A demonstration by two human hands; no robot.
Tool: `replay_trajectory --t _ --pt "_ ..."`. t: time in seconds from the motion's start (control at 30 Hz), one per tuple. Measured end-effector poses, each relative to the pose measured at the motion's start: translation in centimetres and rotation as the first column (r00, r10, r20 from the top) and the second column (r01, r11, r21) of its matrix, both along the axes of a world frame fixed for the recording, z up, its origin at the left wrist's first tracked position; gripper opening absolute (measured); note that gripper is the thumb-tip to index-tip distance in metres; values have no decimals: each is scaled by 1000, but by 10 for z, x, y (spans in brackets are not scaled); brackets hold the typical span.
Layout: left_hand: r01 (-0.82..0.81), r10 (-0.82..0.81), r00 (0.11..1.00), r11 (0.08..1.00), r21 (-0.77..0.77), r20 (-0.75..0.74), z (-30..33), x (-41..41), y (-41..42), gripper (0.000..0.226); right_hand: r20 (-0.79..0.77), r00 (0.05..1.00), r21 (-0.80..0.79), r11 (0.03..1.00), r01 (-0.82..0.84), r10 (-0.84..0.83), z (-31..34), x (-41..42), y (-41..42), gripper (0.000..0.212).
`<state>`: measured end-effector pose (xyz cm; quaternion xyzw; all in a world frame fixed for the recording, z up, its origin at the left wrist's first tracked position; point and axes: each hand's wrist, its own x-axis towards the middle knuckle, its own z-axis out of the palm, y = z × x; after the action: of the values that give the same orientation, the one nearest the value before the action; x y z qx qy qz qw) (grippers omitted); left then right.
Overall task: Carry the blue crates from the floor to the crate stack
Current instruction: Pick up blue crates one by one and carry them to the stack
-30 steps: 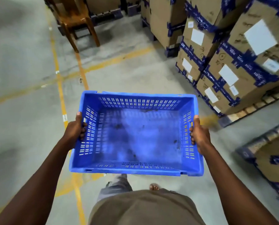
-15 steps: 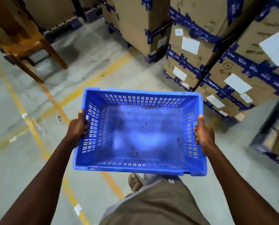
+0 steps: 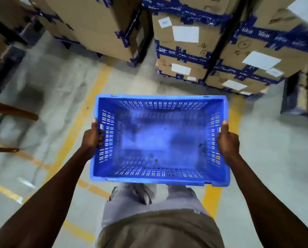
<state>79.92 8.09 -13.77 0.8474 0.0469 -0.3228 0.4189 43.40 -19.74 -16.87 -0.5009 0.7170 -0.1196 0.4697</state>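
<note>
Both hands grip one empty blue crate [image 3: 160, 140] mid-frame: left hand [image 3: 92, 138] and right hand [image 3: 227, 142] on its short ends, long axis crosswise between them. We see no crate stack, only taped cartons [image 3: 194, 38] above.

Bare forearms, olive-brown shirt [image 3: 158, 230], grey trousers [image 3: 131, 203].

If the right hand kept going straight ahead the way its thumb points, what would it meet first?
Probably the stacked cardboard boxes with blue tape. The right hand, gripping the blue slotted plastic crate, points across bare grey concrete floor toward them; depth is uncertain.
</note>
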Motion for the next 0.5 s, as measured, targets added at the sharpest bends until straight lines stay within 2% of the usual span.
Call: replay_trajectory --t 0.1,0.2,0.3,0.5 --pt "66 -65 996 998 13 -68 -39 46 -20 65 -34 998 31 998 48 -47 -25 27 4 90" --pt "140 -136 983 990 17 -125 -107 92 -39 64 -63 992 40 993 111 -108 -78 52 9 93" --pt "227 -216 963 972 54 -163 -191 127 -58 65 -80 981 47 982 182 -178 -158 73 11 93" --pt "272 -260 952 960 60 -159 -389 170 -104 65 -94 962 66 962 264 -257 -347 109 -3 85"
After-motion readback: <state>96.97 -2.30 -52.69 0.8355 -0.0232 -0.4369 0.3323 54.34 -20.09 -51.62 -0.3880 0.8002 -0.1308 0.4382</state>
